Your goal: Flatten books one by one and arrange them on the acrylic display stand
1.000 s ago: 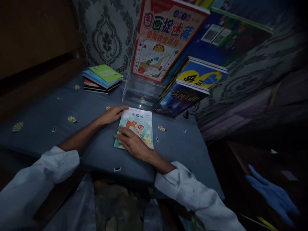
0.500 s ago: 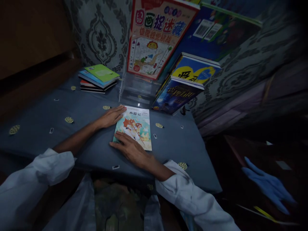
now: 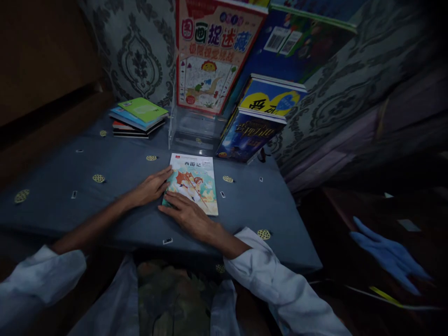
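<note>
A thin picture-covered book [image 3: 196,182] lies flat on the cloth-covered table, its pale cover showing a costumed figure and dark Chinese characters. My left hand [image 3: 153,185] rests at the book's left edge, fingers stretched out and touching that side. Across the book's lower left corner lies my right hand [image 3: 191,217], palm down with fingers extended. Neither hand is wrapped around anything. The undersides of both hands are hidden.
Behind the book stands a clear acrylic rack [image 3: 189,144] holding a red picture book [image 3: 210,60] and several blue and yellow books [image 3: 250,135]. A small stack of books [image 3: 143,114] sits at the back left. A blue glove [image 3: 388,252] lies off to the right.
My left hand has slid down and toward me along the book's left edge, off its top corner. My right hand stays on the lower left corner. The view has shifted slightly.
</note>
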Tool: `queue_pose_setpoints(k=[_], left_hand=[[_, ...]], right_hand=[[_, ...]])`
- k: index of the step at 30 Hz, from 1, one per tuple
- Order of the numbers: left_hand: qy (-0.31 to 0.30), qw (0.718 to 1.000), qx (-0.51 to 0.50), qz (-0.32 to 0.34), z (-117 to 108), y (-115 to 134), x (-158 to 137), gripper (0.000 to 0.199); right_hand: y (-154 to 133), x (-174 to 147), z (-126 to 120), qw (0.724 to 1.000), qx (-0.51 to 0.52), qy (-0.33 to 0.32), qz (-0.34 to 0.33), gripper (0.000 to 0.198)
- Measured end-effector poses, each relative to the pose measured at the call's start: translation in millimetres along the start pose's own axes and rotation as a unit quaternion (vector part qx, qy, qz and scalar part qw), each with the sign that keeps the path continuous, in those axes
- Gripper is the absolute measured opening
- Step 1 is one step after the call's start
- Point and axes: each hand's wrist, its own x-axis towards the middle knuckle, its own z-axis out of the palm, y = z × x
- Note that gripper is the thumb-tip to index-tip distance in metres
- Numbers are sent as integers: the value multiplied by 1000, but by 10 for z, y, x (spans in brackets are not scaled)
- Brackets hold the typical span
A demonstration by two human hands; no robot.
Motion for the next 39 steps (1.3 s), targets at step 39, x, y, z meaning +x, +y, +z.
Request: queue_pose_setpoints(k=[39], left_hand=[[-53, 961, 153, 224, 557, 1174, -314, 56]], right_hand=[[-254, -1154, -232, 945, 56, 182, 265, 56]])
